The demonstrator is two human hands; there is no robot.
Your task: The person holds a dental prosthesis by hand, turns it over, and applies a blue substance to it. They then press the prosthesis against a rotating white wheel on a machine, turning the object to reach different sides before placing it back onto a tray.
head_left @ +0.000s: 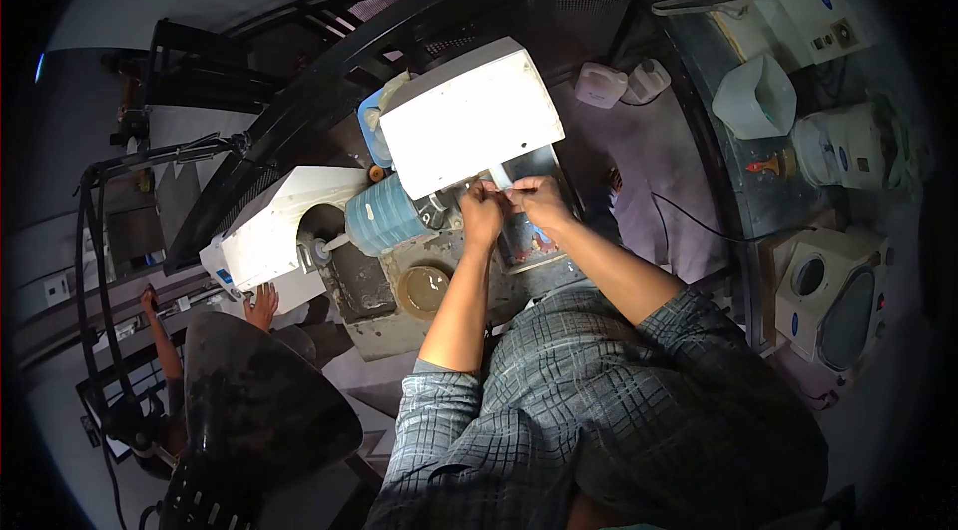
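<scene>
My left hand (481, 213) and my right hand (540, 201) are close together below the front edge of a white box-shaped hood (474, 116). Both are closed, their fingertips nearly meeting. Whatever small thing they pinch is too small and hidden to name. Just above the fingertips, a short white cylinder (501, 175) sticks out from under the hood. A blue ribbed motor (384, 215) lies to the left of my left hand. Under my right hand sits a shallow metal tray (549, 259) with reddish and blue bits in it.
A round basin of cloudy water (423, 291) stands left of my left forearm. A second white hood (269, 236) is further left, with another person's hand (261, 306) at it. A black lamp shade (259, 400) fills the lower left. White machines (833, 290) and jugs (602, 86) stand right.
</scene>
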